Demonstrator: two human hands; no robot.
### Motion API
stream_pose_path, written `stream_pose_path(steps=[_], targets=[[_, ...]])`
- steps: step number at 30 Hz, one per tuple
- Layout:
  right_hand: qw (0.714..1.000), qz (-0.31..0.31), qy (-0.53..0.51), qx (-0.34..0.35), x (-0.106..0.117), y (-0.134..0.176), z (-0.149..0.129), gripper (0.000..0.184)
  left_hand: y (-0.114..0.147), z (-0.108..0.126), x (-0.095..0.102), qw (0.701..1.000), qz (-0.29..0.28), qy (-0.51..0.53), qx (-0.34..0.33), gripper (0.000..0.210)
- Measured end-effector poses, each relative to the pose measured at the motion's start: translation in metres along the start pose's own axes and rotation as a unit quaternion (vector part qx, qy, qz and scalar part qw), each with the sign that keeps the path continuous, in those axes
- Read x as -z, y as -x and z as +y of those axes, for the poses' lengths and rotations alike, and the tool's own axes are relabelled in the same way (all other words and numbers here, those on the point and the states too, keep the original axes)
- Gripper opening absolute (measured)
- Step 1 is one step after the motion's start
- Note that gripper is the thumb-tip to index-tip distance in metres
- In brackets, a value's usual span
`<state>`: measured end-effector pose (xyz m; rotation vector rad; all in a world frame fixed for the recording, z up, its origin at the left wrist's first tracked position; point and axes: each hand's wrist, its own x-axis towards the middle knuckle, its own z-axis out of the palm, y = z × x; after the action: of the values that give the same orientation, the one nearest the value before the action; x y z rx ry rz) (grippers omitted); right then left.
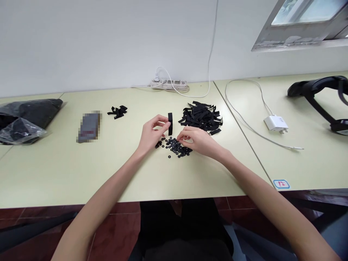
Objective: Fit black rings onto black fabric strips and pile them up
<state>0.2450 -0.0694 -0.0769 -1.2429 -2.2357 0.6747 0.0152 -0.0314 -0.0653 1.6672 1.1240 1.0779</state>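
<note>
Between the thumb and fingers of my left hand (152,132) is a short black strap strip (170,124), held upright above the table. My right hand (200,142) has its fingertips pinched together at the right edge of a pile of small dark round pieces with centre holes (174,145). What sits in that pinch, if anything, is too small to make out. Just beyond my right hand lies a heap of loose black strips (201,115). A smaller group of black strips (117,111) rests farther left.
A pixelated grey object (89,127) and a clear plastic bag with black contents (27,121) lie left. Along the wall sits a power strip (170,85) with white cables. A white charger (276,123) and black headset-like object (318,98) are right. The pale table (81,174) has seams.
</note>
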Motion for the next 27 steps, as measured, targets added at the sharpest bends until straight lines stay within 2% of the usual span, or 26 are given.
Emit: stream_pose_path(steps=[14, 22, 27], targets=[[0.999, -0.035, 0.025, 0.008, -0.002, 0.0008, 0.0023, 0.008, 0.001, 0.0015, -0.0013, 1.0, -0.015, 0.005, 0.001, 0.026], [0.998, -0.017, 0.057, -0.011, 0.0022, 0.002, -0.0017, 0.008, 0.0009, -0.0027, -0.002, 1.0, -0.022, 0.01, -0.003, 0.025], [0.997, 0.004, 0.066, 0.035, -0.0074, 0.0009, -0.0057, 0.016, 0.0007, -0.0055, -0.0022, 0.999, -0.029, 0.01, -0.013, 0.024]])
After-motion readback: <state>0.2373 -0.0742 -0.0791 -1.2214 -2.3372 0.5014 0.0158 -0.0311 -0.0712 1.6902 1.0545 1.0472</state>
